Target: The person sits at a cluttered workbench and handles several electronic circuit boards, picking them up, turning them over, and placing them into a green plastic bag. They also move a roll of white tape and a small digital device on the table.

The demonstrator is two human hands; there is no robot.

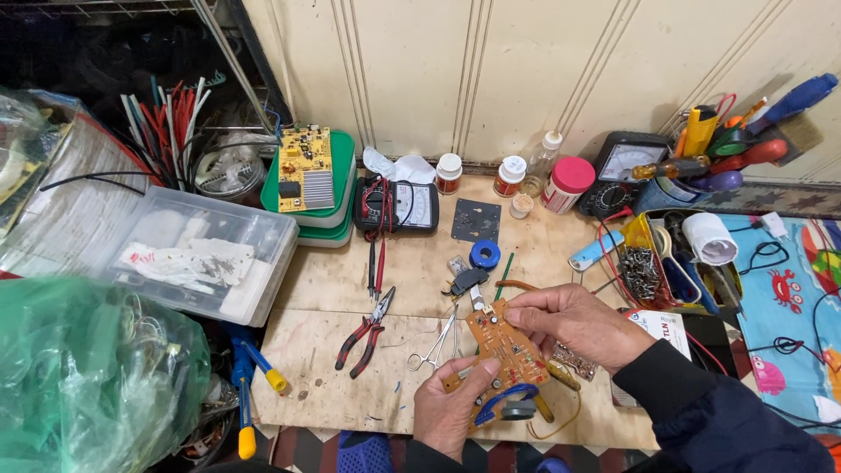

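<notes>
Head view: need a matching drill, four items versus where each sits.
Items:
1. Orange circuit board
2. Red-handled pliers
3. Yellow circuit board
4. Blue tape roll

Places:
A. On the green box by the wall
B. Held between both hands
C. On the bench, left of the scissors
D. Below the dark square plate

Pairs: 1-B, 2-C, 3-A, 4-D

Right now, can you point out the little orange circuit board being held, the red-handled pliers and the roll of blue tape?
orange circuit board (504,343), head view, bare middle of the board between both hands.
red-handled pliers (357,340), head view, on a red handle.
roll of blue tape (484,255), head view, on the blue ring.
</notes>
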